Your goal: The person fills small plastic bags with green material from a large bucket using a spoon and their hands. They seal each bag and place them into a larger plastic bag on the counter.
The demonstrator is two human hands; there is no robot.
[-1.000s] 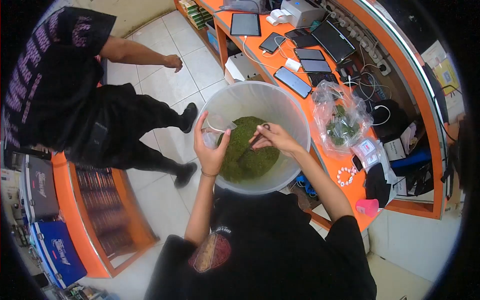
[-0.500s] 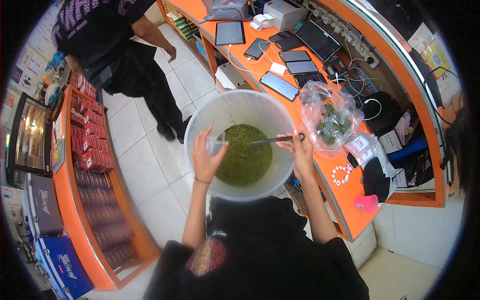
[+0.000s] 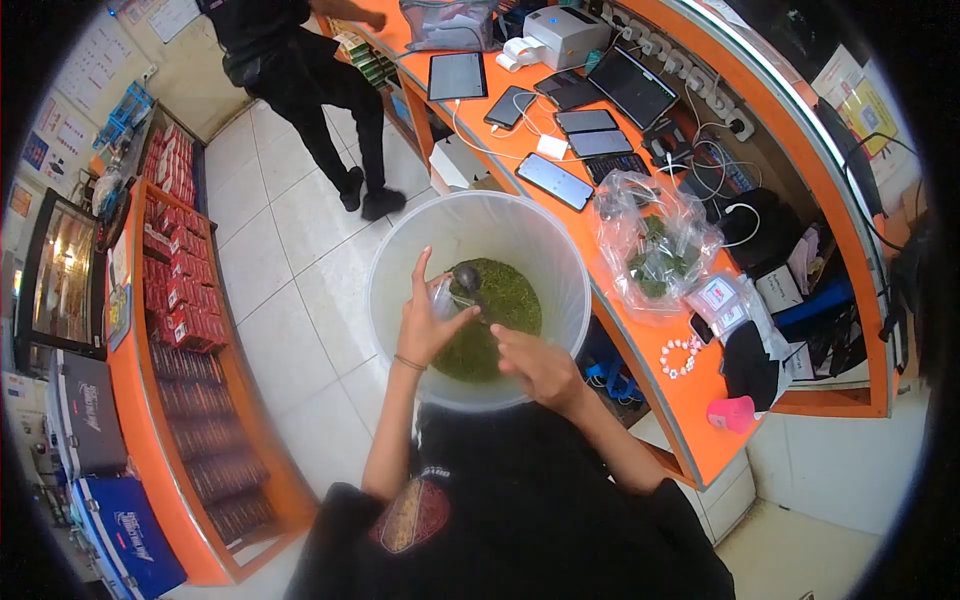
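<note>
A translucent plastic bucket point(image 3: 555, 255) stands before me, its lower part holding a green, finely chopped mixture point(image 3: 512, 292). Over its left side, my left hand point(image 3: 424, 325) grips a small clear plastic cup point(image 3: 441, 294) between thumb and fingers. My right hand point(image 3: 542, 366) is closed round the handle of a dark ladle point(image 3: 467, 277). The ladle's rounded bowl is at the cup's mouth, tilted over it, and its handle slopes down toward my right fingers. Those fingers hide the handle's far end.
To the right, an orange counter point(image 3: 640, 340) carries several phones, a tablet point(image 3: 457, 76), a clear bag of green leaves point(image 3: 655, 255), a bead bracelet point(image 3: 679, 357) and a pink cup point(image 3: 732, 412). Another person point(image 3: 320, 95) stands at the far left. Shelves of red boxes point(image 3: 185, 270) line the left.
My right hand has moved left and toward me, bringing the ladle from the mixture to the cup. The other person has stepped farther away, toward the counter's far end.
</note>
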